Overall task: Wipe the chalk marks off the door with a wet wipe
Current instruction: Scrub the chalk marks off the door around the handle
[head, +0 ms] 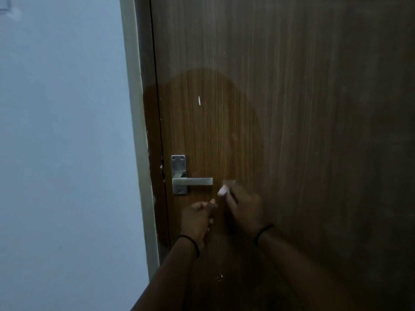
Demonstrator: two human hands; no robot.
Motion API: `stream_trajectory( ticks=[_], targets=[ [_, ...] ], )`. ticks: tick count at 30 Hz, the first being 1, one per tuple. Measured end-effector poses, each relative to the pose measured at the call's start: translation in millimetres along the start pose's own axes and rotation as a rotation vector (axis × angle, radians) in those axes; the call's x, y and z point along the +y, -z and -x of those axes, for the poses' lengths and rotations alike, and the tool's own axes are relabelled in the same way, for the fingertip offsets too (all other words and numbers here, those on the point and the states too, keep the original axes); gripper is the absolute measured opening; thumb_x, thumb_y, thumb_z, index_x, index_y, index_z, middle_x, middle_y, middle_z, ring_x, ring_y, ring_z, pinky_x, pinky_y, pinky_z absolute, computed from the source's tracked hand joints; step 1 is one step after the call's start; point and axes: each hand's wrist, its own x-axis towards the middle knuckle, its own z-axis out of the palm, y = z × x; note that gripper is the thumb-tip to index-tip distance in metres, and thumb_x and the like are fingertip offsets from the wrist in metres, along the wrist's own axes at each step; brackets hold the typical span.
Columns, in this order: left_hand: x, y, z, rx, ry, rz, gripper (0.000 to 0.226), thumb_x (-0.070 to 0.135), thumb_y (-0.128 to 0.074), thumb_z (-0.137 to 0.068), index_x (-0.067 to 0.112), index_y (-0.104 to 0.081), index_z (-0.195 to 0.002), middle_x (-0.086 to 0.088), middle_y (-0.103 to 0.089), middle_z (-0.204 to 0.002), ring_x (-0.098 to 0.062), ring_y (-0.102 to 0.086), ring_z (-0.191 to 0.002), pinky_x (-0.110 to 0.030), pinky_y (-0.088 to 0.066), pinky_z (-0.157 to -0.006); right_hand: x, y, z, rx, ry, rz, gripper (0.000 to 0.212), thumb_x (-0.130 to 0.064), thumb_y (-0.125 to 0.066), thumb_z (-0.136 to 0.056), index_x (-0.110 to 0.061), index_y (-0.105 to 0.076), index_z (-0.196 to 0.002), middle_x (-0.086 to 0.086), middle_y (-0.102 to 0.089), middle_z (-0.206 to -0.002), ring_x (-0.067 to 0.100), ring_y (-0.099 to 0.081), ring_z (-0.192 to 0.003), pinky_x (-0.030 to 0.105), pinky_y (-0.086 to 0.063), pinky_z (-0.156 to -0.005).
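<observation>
The brown wooden door (292,108) fills the right of the view. A short white chalk mark (199,101) stands above the metal lever handle (192,181), and a few white specks (219,277) sit low on the door. My right hand (243,207) is just right of the handle's tip, its fingers pinched on a small whitish wad, apparently the wet wipe (223,190), which is blurred. My left hand (196,218) is below the handle with its fingers curled in and nothing clearly in it. Both hands are near the door surface.
The pale door frame (139,131) runs down the left edge of the door, with chipped paint near the latch. A plain bluish-white wall (62,142) lies left of it. The right part of the door is in deep shadow.
</observation>
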Motion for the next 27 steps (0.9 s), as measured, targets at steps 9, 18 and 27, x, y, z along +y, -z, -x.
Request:
stream_trajectory(
  ticks=[9, 18, 27],
  targets=[
    [-34.5, 3.7, -22.8, -0.053, -0.049, -0.166, 0.02, 0.022, -0.057, -0.096, 0.009, -0.068, -0.086, -0.001, -0.064, -0.073, -0.002, -0.054, -0.053, -0.01, -0.046, -0.049, -6.3, 52.3, -176.6, 0.13, 0.164, 0.346, 0.023, -0.009, -0.049, -0.097, -0.004, -0.071, -0.105, 0.015, -0.064, -0.117, 0.031, -0.059, -0.11, 0.046, -0.05, -0.093],
    [-53.0, 2.9, -35.3, -0.014, -0.049, -0.143, 0.02, 0.022, -0.058, -0.096, 0.012, -0.068, -0.082, -0.001, -0.066, -0.073, -0.004, -0.056, -0.057, -0.016, -0.048, -0.054, 54.9, 25.3, -74.6, -0.034, 0.291, 0.464, 0.048, 0.006, -0.064, -0.091, 0.002, -0.053, -0.138, 0.02, -0.043, -0.151, 0.029, -0.033, -0.145, 0.038, -0.025, -0.121],
    [-46.8, -3.6, -33.4, 0.01, -0.056, -0.171, 0.02, 0.02, -0.059, -0.095, 0.012, -0.069, -0.08, -0.003, -0.068, -0.073, -0.008, -0.058, -0.059, -0.021, -0.048, -0.057, 56.4, 6.4, 1.1, -0.225, 0.077, 0.305, 0.022, -0.034, -0.046, -0.105, -0.026, -0.063, -0.117, -0.007, -0.058, -0.119, 0.003, -0.055, -0.109, 0.043, -0.047, -0.101]
  ],
)
